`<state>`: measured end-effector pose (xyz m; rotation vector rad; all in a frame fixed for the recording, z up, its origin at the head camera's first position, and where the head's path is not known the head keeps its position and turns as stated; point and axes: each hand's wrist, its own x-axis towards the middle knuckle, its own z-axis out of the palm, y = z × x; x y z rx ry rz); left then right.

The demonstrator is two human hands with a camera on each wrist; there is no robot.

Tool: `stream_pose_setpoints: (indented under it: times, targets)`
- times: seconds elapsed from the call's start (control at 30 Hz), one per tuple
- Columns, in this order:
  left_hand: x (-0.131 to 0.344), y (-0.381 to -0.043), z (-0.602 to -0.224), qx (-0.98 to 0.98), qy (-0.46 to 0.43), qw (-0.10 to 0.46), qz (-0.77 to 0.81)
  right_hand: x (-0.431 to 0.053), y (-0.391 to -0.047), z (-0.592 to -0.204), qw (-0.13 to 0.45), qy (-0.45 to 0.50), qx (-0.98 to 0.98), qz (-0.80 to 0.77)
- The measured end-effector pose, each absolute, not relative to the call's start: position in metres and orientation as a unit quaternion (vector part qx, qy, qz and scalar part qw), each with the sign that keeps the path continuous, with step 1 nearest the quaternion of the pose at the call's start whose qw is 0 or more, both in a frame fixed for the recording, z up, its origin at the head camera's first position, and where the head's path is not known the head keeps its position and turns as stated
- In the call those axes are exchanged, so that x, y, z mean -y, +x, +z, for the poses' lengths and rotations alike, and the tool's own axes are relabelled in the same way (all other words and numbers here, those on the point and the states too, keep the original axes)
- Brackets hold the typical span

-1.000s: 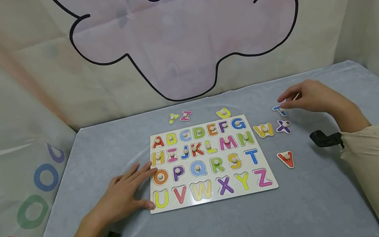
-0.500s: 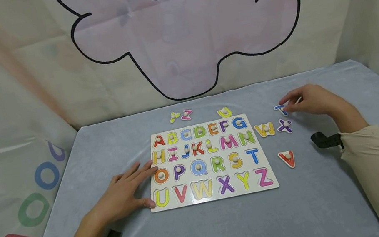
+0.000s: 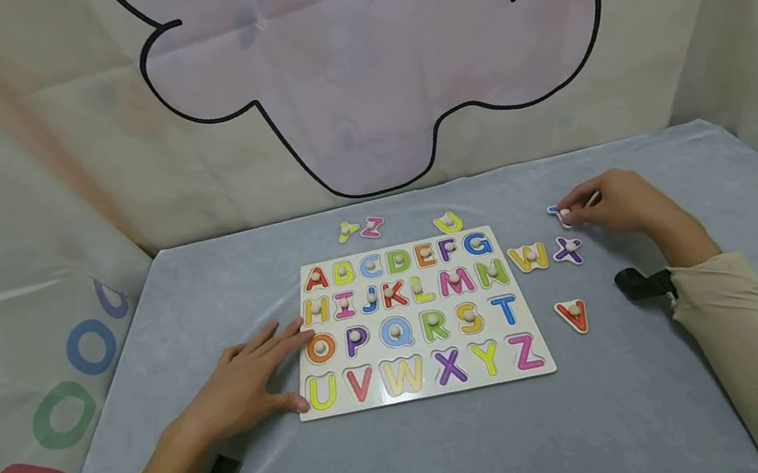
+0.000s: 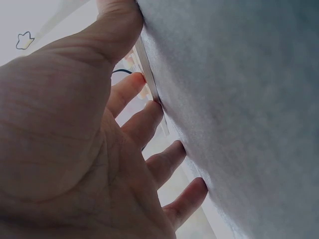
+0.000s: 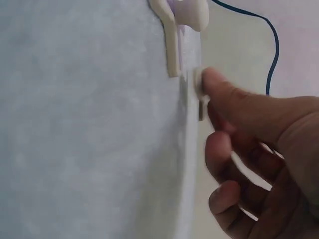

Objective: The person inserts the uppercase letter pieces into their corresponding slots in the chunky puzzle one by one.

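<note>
A white alphabet puzzle board (image 3: 416, 358) lies on the table, with knobbed letters seated from A through S. Its T, U, V, W, X, Y and Z recesses show printed letters. My left hand (image 3: 242, 387) rests at the board's left edge, fingers straight and spread; in the left wrist view its fingertips (image 4: 134, 82) touch the board's side. Beyond the right side, my right hand (image 3: 613, 208) pinches the small blue letter T (image 3: 555, 212) at its knob, partly hidden by the fingers. The right wrist view shows the thumb (image 5: 237, 99) against that knob.
Right of the board lie a yellow W (image 3: 528, 257), a purple X (image 3: 568, 250) and a red V (image 3: 572, 316). Behind it are a yellow Y (image 3: 348, 231), a pink Z (image 3: 372, 227) and a yellow U (image 3: 448, 222). A printed curtain (image 3: 363, 146) hangs at the back.
My right hand's fingers have closed on the blue T, which has turned slightly and is more covered. The left hand and the board stay put.
</note>
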<state>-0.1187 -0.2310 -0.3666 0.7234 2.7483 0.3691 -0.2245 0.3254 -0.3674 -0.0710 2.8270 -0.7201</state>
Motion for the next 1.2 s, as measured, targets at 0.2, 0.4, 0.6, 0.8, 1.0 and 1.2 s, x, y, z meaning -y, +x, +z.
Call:
stream_pose_setpoints:
  times: [0.2,0.4,0.6,0.8,1.0,1.2]
  targets:
    - [0.231,-0.119,-0.365,-0.951,0.247,0.141,0.126,-0.311,-0.218,-0.344,0.089,-0.023,-0.965,-0.244]
    - [0.231,-0.121,-0.367,-0.950,0.249,0.141,0.121,-0.275,-0.201,-0.322,0.094,-0.056,-0.963,-0.247]
    - [0.231,-0.121,-0.366,-0.951,0.244,0.146,0.119,-0.233,-0.181,-0.321,0.121,-0.145,-0.954,-0.233]
    - [0.230,-0.121,-0.369,-0.951,0.246,0.142,0.123,-0.212,-0.169,-0.332,0.153,-0.182,-0.947,-0.217]
    - [0.227,-0.120,-0.369,-0.952,0.242,0.145,0.119,-0.209,-0.164,-0.336,0.163,-0.202,-0.945,-0.200]
    - [0.227,-0.120,-0.365,-0.954,0.236,0.147,0.117,-0.205,-0.163,-0.335,0.186,-0.209,-0.940,-0.193]
